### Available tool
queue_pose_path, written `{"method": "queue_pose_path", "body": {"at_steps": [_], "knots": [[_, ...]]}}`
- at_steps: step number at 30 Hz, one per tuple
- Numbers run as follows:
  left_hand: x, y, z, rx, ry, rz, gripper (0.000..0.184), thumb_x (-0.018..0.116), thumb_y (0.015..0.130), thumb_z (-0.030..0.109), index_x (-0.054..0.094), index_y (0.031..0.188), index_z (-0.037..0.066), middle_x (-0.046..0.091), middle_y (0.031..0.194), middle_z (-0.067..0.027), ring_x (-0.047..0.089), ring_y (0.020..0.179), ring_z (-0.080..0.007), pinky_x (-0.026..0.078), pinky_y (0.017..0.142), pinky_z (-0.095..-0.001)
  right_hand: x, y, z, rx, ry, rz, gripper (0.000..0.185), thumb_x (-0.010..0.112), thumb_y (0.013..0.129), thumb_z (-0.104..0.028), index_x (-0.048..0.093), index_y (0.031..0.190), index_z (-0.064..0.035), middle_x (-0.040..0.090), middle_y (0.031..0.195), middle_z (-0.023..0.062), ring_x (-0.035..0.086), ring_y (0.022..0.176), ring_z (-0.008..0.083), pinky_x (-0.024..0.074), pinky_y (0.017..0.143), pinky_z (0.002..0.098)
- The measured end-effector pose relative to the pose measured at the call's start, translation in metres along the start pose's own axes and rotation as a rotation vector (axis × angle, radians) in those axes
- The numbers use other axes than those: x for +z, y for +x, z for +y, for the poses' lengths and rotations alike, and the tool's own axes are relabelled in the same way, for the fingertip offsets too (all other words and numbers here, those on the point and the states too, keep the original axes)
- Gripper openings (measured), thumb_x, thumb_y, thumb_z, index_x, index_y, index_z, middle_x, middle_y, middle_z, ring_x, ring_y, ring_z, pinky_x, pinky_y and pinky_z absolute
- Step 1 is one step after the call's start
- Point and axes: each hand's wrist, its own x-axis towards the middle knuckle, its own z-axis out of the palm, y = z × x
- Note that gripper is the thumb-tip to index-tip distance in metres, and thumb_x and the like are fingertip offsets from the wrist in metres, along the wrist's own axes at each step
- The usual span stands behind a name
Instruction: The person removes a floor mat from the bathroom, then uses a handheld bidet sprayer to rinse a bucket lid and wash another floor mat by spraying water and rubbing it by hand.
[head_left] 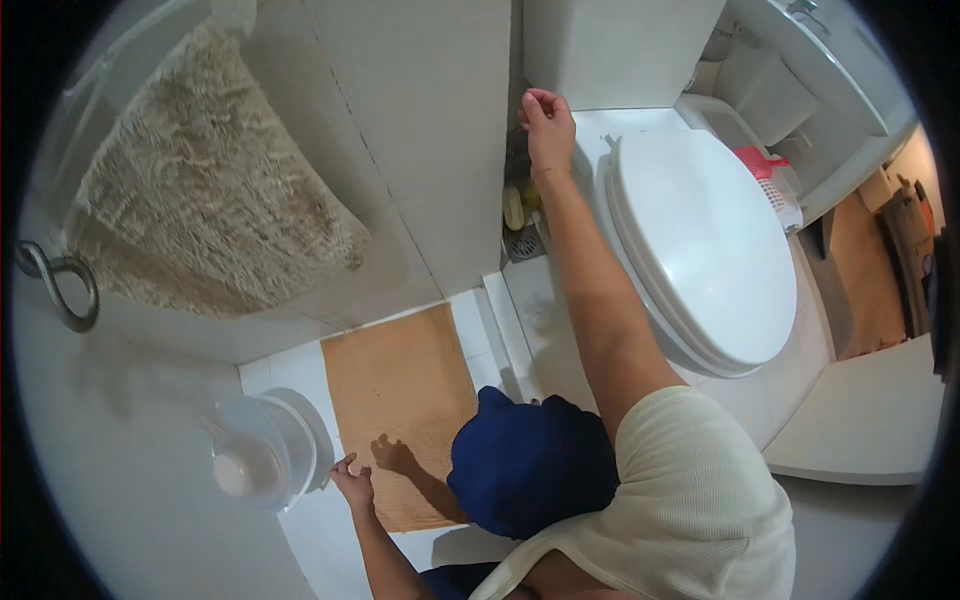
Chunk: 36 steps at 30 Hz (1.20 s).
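Observation:
My right hand (549, 130) reaches forward beside the white toilet tank (610, 55), near the front edge of a tiled wall. Its fingers are curled closed, and what they hold, if anything, is hidden. Below it, a narrow holder (524, 243) with a yellowish item (514, 207) stands between the wall and the toilet. My left hand (353, 480) hangs low on the left with its fingers apart and nothing in them. It is closest to a clear bucket (300, 460) with a pale dipper (240, 472) and to an orange mat (400, 380).
The toilet's lid (705, 240) is down. A shaggy beige rug (210, 180) hangs at upper left, above a metal hook (75, 295). Dark blue cloth (535, 465) covers my bent leg. Beyond the toilet are a red-pink item (758, 160) and a sink (830, 60).

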Motion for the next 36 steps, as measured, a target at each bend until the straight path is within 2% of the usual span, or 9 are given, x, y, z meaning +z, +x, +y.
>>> {"method": "queue_pose_path", "body": {"at_steps": [2, 6, 8, 10, 16, 18, 21, 23, 36], "knots": [[-0.012, 0.013, 0.004, 0.132, 0.010, 0.006, 0.026, 0.065, 0.075, 0.021, 0.062, 0.096, 0.007, 0.053, 0.105, -0.0098, 0.053, 0.098, -0.0235, 0.031, 0.097, -0.0418, 0.005, 0.012, -0.008, -0.032, -0.050, 0.000, 0.020, 0.061, 0.083, -0.019, 0.061, 0.093, -0.0013, 0.061, 0.084, 0.0047, 0.056, 0.075, 0.0121, 0.0457, 0.068, 0.0254], [-0.042, 0.011, 0.091, -0.047, 0.120, 0.035, 0.024, 0.065, 0.077, 0.033, 0.066, 0.088, 0.012, 0.063, 0.077, -0.0004, 0.058, 0.076, -0.0178, 0.015, 0.102, -0.0472, -0.005, 0.026, -0.001, -0.011, -0.042, -0.050, 0.021, 0.061, 0.083, -0.018, 0.062, 0.094, -0.0013, 0.063, 0.085, 0.0049, 0.057, 0.073, 0.0112, 0.0461, 0.066, 0.0255], [-0.053, 0.032, 0.096, 0.107, -0.161, 0.130, 0.024, 0.065, 0.078, 0.027, 0.064, 0.094, 0.010, 0.062, 0.086, -0.0028, 0.056, 0.082, -0.0185, 0.023, 0.099, -0.0425, -0.011, 0.022, 0.005, -0.010, -0.067, -0.029, 0.023, 0.061, 0.082, -0.018, 0.062, 0.097, -0.0008, 0.063, 0.083, 0.0055, 0.058, 0.073, 0.0113, 0.0464, 0.066, 0.0255], [-0.085, 0.026, 0.152, 0.491, -0.154, 0.159, 0.022, 0.063, 0.081, 0.019, 0.062, 0.099, 0.007, 0.059, 0.096, -0.0051, 0.052, 0.089, -0.0194, 0.031, 0.094, -0.0355, -0.015, 0.018, 0.021, 0.049, -0.068, -0.016, 0.023, 0.063, 0.079, -0.018, 0.063, 0.094, -0.0008, 0.064, 0.082, 0.0065, 0.059, 0.074, 0.0125, 0.0470, 0.067, 0.0262], [-0.140, 0.017, 0.258, 0.626, -0.050, 0.285, 0.014, 0.057, 0.083, 0.010, 0.060, 0.096, 0.004, 0.055, 0.101, -0.0070, 0.049, 0.100, -0.0208, 0.035, 0.092, -0.0317, -0.046, -0.001, 0.153, 0.244, -0.680, -0.151, 0.023, 0.060, 0.078, -0.025, 0.065, 0.093, -0.0088, 0.065, 0.093, 0.0109, 0.062, 0.088, 0.0262, 0.0466, 0.078, 0.0348], [-0.136, 0.012, 0.256, 0.615, -0.095, 0.256, 0.013, 0.057, 0.084, 0.009, 0.059, 0.095, 0.003, 0.055, 0.101, -0.0073, 0.049, 0.101, -0.0209, 0.035, 0.092, -0.0317, -0.066, -0.029, 0.211, 0.479, -0.720, -0.142, 0.026, 0.055, 0.081, -0.027, 0.065, 0.098, -0.0107, 0.064, 0.099, 0.0140, 0.059, 0.094, 0.0319, 0.0448, 0.083, 0.0379], [-0.128, 0.006, 0.247, 0.613, 0.031, 0.226, 0.011, 0.056, 0.084, 0.010, 0.059, 0.092, 0.002, 0.054, 0.102, -0.0081, 0.049, 0.102, -0.0212, 0.034, 0.093, -0.0325, -0.117, -0.033, 0.324, 0.284, -1.052, -0.605, 0.030, 0.054, 0.081, -0.026, 0.063, 0.104, -0.0093, 0.062, 0.104, 0.0165, 0.057, 0.099, 0.0337, 0.0444, 0.084, 0.0386], [-0.125, -0.004, 0.238, 0.612, 0.079, 0.218, 0.011, 0.056, 0.084, 0.010, 0.059, 0.090, 0.002, 0.052, 0.103, -0.0092, 0.048, 0.103, -0.0222, 0.034, 0.093, -0.0338, -0.124, -0.045, 0.323, 0.471, -1.253, -0.639, 0.033, 0.053, 0.082, -0.026, 0.061, 0.109, -0.0089, 0.060, 0.109, 0.0172, 0.056, 0.101, 0.0353, 0.0440, 0.086, 0.0393], [-0.112, -0.028, 0.198, 0.288, 0.142, 0.212, 0.010, 0.057, 0.083, 0.011, 0.059, 0.085, 0.001, 0.052, 0.094, -0.0074, 0.049, 0.096, -0.0203, 0.035, 0.092, -0.0342, -0.116, -0.019, 0.394, 0.284, -0.916, -0.578, 0.031, 0.049, 0.088, -0.016, 0.055, 0.115, -0.0031, 0.058, 0.111, 0.0152, 0.055, 0.105, 0.0271, 0.0402, 0.092, 0.0331]]}}
